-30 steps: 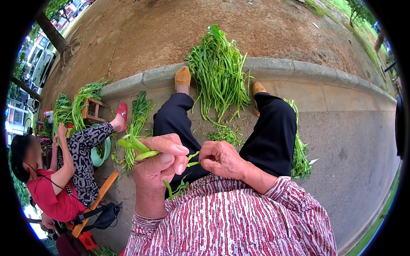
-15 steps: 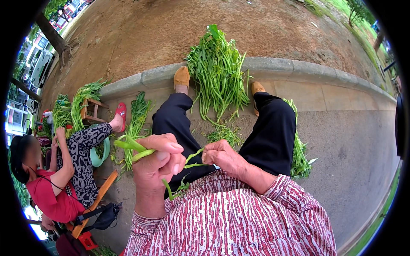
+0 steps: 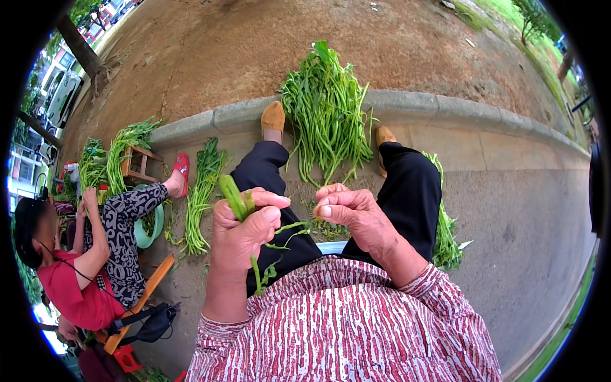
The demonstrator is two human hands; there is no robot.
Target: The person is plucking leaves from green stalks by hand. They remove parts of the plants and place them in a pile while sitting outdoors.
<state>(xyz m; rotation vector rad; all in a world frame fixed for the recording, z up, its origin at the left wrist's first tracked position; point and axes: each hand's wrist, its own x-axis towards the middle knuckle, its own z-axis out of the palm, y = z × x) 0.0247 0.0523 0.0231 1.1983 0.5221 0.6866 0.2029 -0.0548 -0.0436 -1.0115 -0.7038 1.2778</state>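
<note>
My left hand (image 3: 240,230) is closed around a few thick green stems (image 3: 233,196), whose ends stick up past the fingers. Below that hand hangs a lower piece of stem with small leaves (image 3: 267,274), and thin green strands trail out toward the right. My right hand (image 3: 359,219) is a short way off to the right, its thumb and fingertips pinched together. Whatever lies in that pinch is too small to name. Beyond both hands, a big heap of leafy green stems (image 3: 328,121) leans on the kerb between my feet.
More long stems lie left of my legs (image 3: 200,191) and beside my right leg (image 3: 449,239). At left a co-worker in a red top (image 3: 83,286) sits by a pale green basin (image 3: 153,230), a wooden stool (image 3: 137,162) and a bench (image 3: 149,296). A stone kerb (image 3: 458,108) crosses ahead.
My right hand has moved right and slightly up, away from the strands by the left hand. The stems in my left hand have tipped more upright.
</note>
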